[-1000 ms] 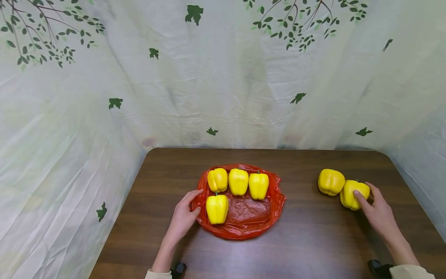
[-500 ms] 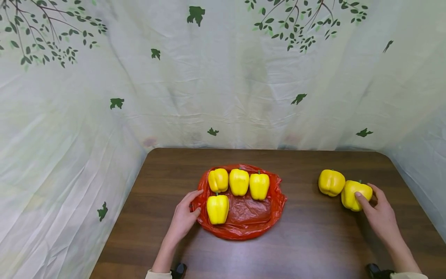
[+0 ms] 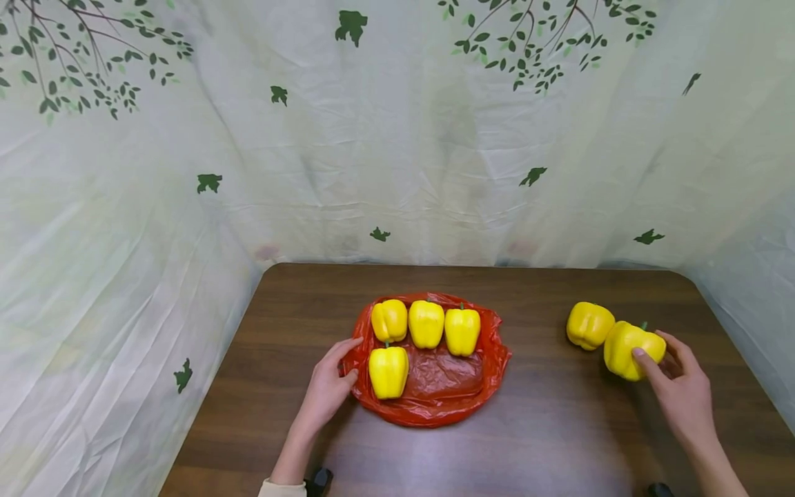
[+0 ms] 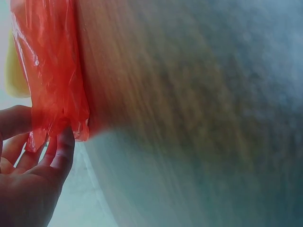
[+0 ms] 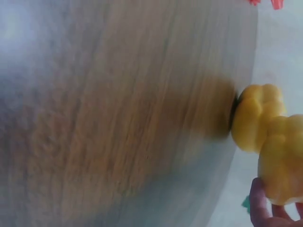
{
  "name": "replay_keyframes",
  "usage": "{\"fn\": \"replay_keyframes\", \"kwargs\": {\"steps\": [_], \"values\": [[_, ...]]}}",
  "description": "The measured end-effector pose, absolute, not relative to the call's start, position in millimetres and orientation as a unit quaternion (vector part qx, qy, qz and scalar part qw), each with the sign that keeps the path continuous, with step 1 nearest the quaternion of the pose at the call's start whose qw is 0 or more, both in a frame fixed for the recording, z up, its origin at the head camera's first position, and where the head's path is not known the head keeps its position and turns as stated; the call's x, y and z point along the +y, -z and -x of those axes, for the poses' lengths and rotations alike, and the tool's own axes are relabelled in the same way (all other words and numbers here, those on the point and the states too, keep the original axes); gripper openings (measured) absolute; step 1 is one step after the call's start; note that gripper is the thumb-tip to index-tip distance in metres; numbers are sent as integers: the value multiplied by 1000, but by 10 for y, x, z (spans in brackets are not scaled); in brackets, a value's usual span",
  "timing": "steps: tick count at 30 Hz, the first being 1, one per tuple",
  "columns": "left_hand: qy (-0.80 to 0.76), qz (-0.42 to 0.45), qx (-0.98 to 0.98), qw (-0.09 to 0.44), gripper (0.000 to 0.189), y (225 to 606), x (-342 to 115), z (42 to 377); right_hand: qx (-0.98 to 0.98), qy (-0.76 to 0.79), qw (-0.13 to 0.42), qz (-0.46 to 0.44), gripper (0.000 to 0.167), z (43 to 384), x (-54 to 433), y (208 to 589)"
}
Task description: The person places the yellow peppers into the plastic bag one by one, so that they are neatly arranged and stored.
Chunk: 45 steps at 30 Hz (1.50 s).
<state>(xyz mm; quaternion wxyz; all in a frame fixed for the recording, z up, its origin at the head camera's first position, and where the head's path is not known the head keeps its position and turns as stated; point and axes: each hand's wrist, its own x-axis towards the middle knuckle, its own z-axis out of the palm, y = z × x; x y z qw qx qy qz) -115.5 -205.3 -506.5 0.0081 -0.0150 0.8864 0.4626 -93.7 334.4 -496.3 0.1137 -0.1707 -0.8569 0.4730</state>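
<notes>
Right hand (image 3: pixel 680 386) has a yellow pepper (image 3: pixel 626 351) gripped at the right side of the table (image 3: pixel 528 435), just beside a second pepper (image 3: pixel 589 325). Left hand (image 3: pixel 329 383) pinches the red bag's (image 3: pixel 444 379) left rim; four more peppers (image 3: pixel 388 373) sit in it.

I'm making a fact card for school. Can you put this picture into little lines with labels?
Left hand: grips edge of bag
Right hand: holds one pepper
Bag: red; four peppers in it, three in a back row, one in front
Beside held pepper: another pepper
Peppers: six, all yellow
Table: brown
Backdrop: pale cloth with green leaves
</notes>
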Motion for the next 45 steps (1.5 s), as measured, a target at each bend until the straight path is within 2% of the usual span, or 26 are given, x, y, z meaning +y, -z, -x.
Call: {"fn": "replay_keyframes", "kwargs": {"steps": [9, 22, 45], "values": [[-462, 14, 887, 8, 53, 5049, -2048, 1159, -872, -464, 134, 82, 63, 873, 3133, 4878], [-465, 21, 885, 12, 53, 5045, -2045, 1147, -878, -453, 149, 47, 61, 908, 2919, 4846], [-468, 21, 883, 10, 55, 5075, -2057, 1152, -854, -510, 100, -13, 54, 949, 2504, 4804]]}}
